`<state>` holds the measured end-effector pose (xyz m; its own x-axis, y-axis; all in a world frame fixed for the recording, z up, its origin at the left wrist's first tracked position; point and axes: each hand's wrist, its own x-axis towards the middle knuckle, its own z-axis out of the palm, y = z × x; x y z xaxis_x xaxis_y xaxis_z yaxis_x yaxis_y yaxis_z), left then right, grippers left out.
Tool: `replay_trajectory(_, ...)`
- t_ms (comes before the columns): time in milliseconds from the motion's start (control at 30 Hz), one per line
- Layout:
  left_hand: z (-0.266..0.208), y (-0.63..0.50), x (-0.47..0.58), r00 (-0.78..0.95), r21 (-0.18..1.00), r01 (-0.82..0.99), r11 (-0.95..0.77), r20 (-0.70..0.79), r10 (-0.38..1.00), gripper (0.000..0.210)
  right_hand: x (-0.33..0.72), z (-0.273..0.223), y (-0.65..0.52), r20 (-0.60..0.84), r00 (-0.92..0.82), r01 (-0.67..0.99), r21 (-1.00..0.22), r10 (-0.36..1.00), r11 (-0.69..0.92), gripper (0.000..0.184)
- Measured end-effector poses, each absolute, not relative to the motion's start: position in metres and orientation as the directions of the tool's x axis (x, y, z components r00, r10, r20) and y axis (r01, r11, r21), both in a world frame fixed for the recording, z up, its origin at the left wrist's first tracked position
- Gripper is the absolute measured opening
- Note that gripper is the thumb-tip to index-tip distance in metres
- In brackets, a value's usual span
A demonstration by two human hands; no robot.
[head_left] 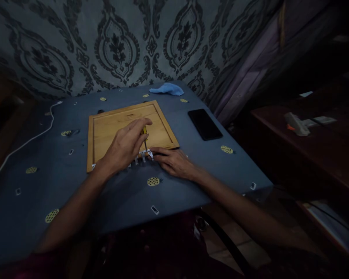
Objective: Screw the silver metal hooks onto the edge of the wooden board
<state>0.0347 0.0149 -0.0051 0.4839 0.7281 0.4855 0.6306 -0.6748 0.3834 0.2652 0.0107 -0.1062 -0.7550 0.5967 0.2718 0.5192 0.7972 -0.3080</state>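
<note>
My left hand (pixel 124 141) is closed round a screwdriver (pixel 145 133) with a yellow and black handle. The screwdriver stands nearly upright, its shaft pointing down at a shiny metal hook strip (pixel 143 155) along the near edge of a framed wooden board (pixel 110 133). At the right end of that strip, the fingers of my right hand (pixel 174 161) are closed on the metal, close to the screwdriver's tip. Several small hooks hang from the strip toward me. My left hand covers part of the board, and the exact tip contact is too small to tell.
A black phone (pixel 205 124) lies right of the board, and a blue cloth (pixel 167 89) is at the back of the table (pixel 186 197). A white cable (pixel 29 140) runs along the left. A hammer-like tool (pixel 299 124) rests on a dark red surface at right.
</note>
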Motion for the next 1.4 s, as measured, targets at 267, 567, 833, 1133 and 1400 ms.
replay_trajectory(267, -0.007, 0.020, 0.031, 0.450, 0.439, 0.622, -0.648, 0.477, 0.755, 0.028, 0.264, -0.107, 0.008, 0.315, -0.741, 0.489, -0.352, 0.592, 0.799, 0.026)
replay_trajectory(567, -0.005, 0.016, 0.035, 0.473, 0.438, 0.600, -0.670, 0.481, 0.738, 0.029, 0.265, -0.109, 0.011, 0.357, -0.722, 0.435, -0.432, 0.592, 0.790, 0.022)
replay_trajectory(833, -0.007, 0.018, 0.034, 0.461, 0.448, 0.601, -0.662, 0.482, 0.745, 0.030, 0.256, -0.110, 0.006, 0.383, -0.665, 0.462, -0.463, 0.641, 0.757, 0.023)
replay_trajectory(1133, -0.005, 0.018, 0.035, 0.451, 0.469, 0.602, -0.646, 0.468, 0.760, 0.029, 0.253, -0.112, 0.003, 0.380, -0.646, 0.509, -0.432, 0.662, 0.744, 0.022)
replay_trajectory(1400, -0.004, 0.016, 0.038, 0.465, 0.454, 0.600, -0.658, 0.472, 0.749, 0.030, 0.250, -0.112, -0.001, 0.376, -0.631, 0.552, -0.396, 0.679, 0.733, 0.025)
